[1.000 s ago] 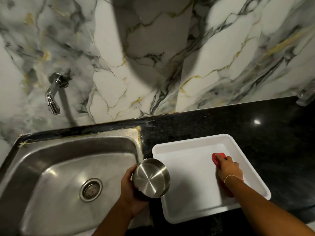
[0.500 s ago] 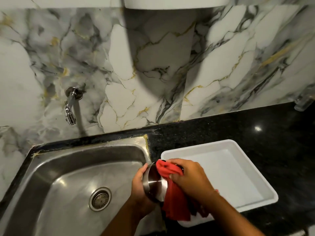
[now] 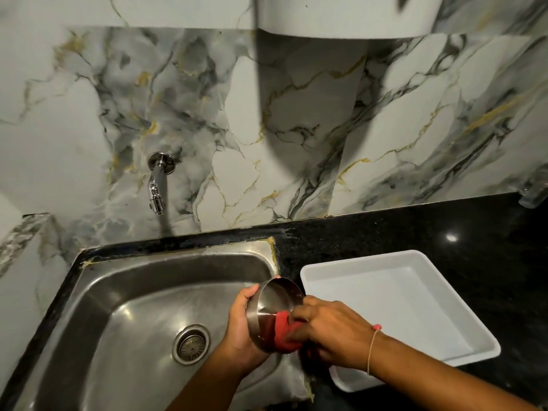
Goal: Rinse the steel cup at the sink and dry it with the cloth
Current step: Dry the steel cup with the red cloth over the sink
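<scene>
Head view, nearest first: the left hand grips the steel cup over the right edge of the sink, fingers wrapped round its wall. The cup lies tipped on its side, axis roughly level, mouth facing right. The right hand presses a red cloth into that mouth, fingers closed on it. Just beyond, a white tray sits on the black desk. Farther back, a tap juts from the marble wall.
</scene>
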